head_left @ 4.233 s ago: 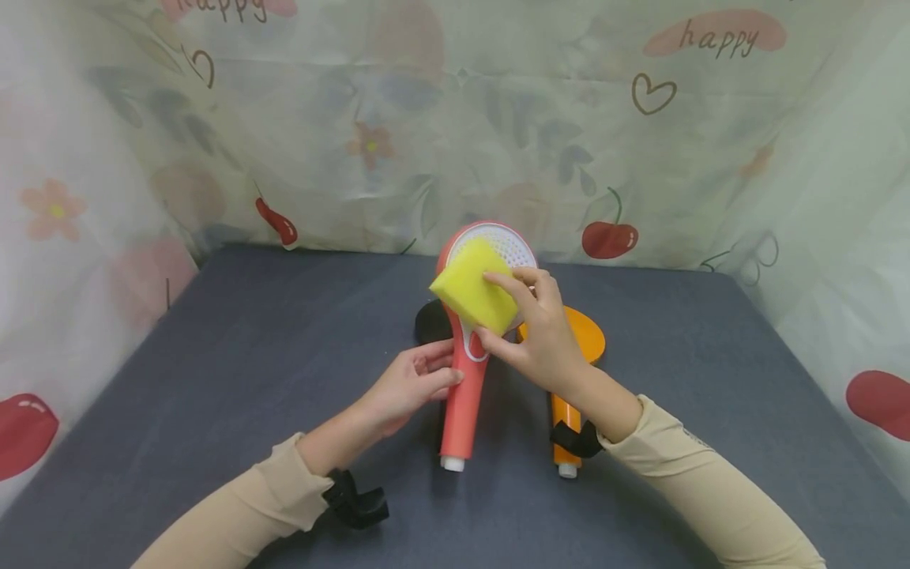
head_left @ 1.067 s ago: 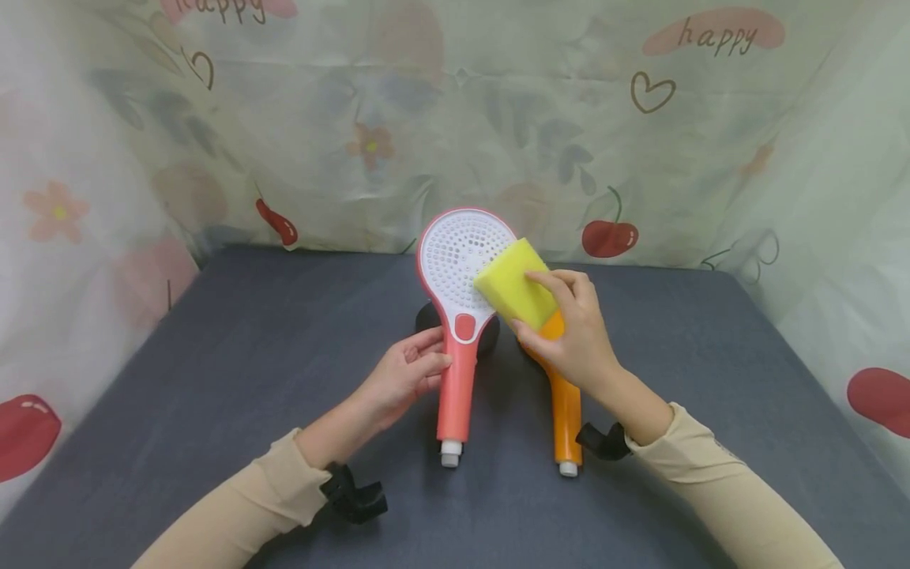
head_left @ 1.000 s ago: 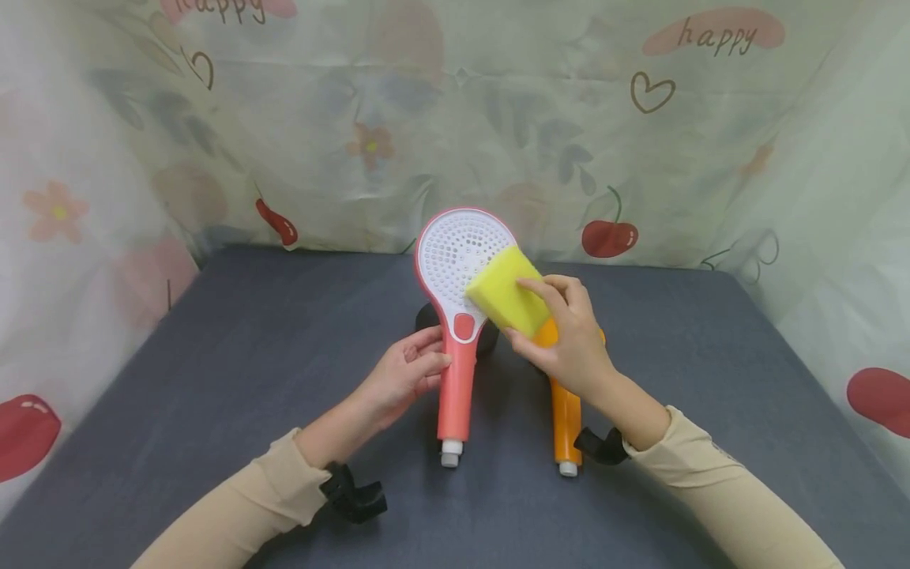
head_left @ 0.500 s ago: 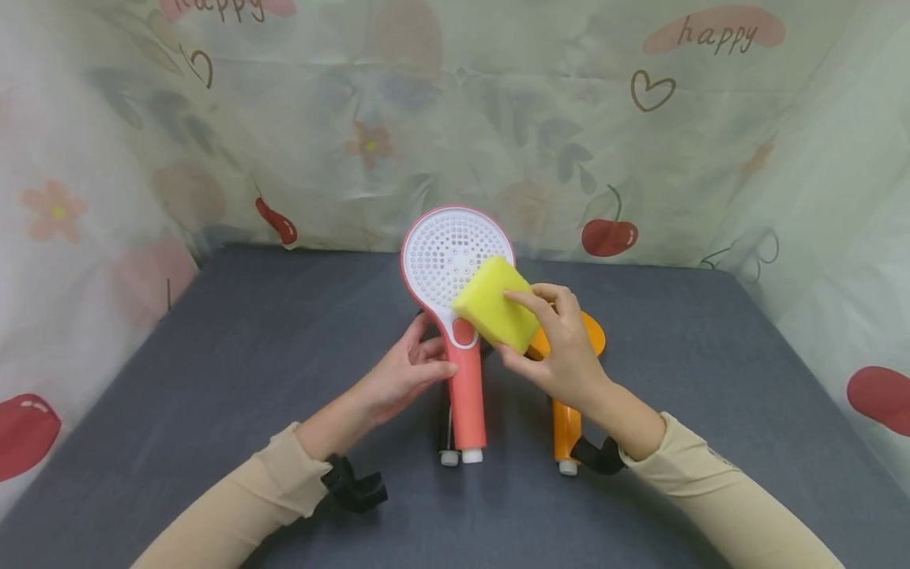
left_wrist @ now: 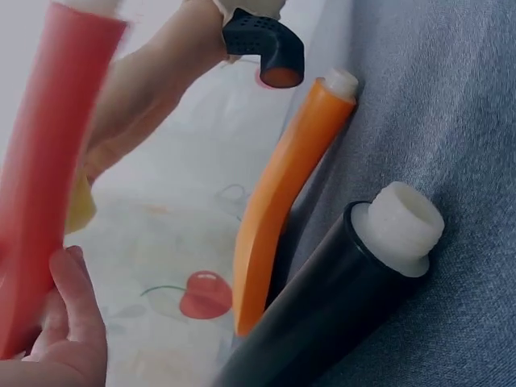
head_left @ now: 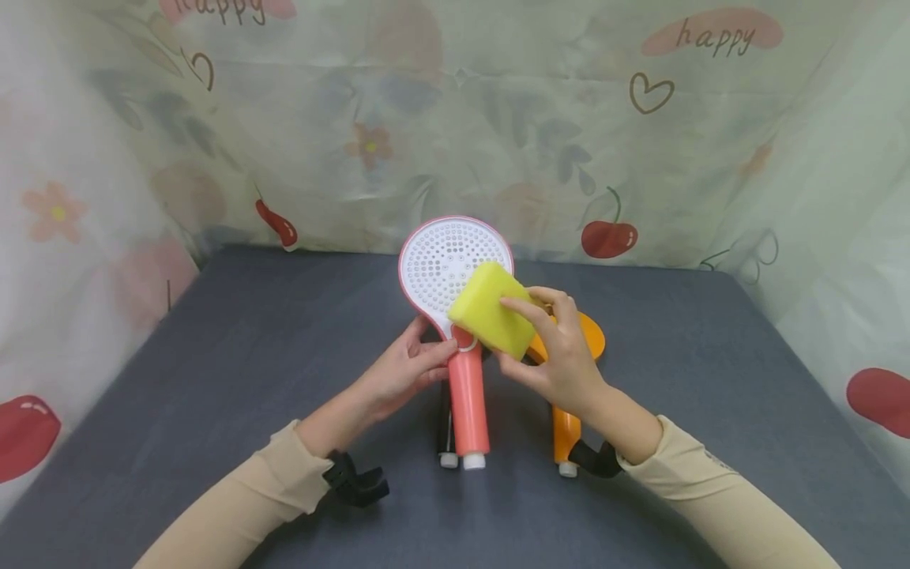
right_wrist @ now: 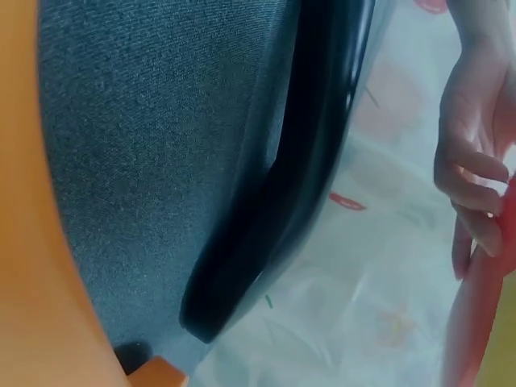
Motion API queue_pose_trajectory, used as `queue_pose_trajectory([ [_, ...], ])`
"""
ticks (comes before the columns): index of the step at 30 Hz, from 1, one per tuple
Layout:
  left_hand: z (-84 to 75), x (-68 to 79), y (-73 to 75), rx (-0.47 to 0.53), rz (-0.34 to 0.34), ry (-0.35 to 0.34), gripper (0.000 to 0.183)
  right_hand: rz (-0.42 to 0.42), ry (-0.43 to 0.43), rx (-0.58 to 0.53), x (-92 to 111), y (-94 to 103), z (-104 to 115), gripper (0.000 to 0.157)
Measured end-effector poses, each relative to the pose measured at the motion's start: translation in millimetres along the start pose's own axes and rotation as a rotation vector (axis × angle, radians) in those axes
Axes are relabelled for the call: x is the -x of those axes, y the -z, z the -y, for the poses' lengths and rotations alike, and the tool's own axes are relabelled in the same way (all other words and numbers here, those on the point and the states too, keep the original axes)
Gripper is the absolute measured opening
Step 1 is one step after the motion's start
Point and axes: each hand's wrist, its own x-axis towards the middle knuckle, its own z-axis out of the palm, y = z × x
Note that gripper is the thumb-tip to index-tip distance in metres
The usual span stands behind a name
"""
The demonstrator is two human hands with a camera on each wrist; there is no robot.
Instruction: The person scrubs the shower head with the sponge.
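My left hand (head_left: 394, 375) grips a coral shower head (head_left: 437, 265) just under its round white nozzle face, thumb across the neck by the button. The face points toward me, raised above the table. Between the thumb and fingers of my right hand (head_left: 565, 359) is a yellow sponge (head_left: 492, 308), which overlaps the lower right of the face and part of the button. In the left wrist view the coral handle (left_wrist: 56, 145) rises at the left, with the fingers around it low in the frame. The right wrist view catches my left hand (right_wrist: 476, 137) at the coral handle.
Behind the coral one, a black shower head (head_left: 445, 427) lies on the dark grey tablecloth (head_left: 284, 332), its head mostly hidden. An orange shower head (head_left: 566, 431) lies to the right, partly under my right hand. A printed curtain (head_left: 462, 142) encloses the back and sides.
The sponge has slid from the face's right edge down and left toward the button. The coral shower head has tilted left and dropped slightly, and my left hand sits higher on its neck.
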Motion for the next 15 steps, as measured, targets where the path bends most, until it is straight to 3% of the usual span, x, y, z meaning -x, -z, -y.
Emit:
queue_pose_trajectory([
  [9,2.6,-1.7,6.6,-0.029,-0.017,-0.020,0.074,0.031,0.014,-0.014,5.0,-3.8,-1.2,0.059],
  [12,1.0,-1.7,7.1,0.000,0.006,-0.052,0.076,0.033,0.032,-0.008,3.3,-3.0,-1.6,0.057],
  [15,-4.5,-0.7,5.0,0.059,0.012,-0.056,0.066,0.042,0.028,-0.009,0.6,-0.3,-1.2,0.057],
])
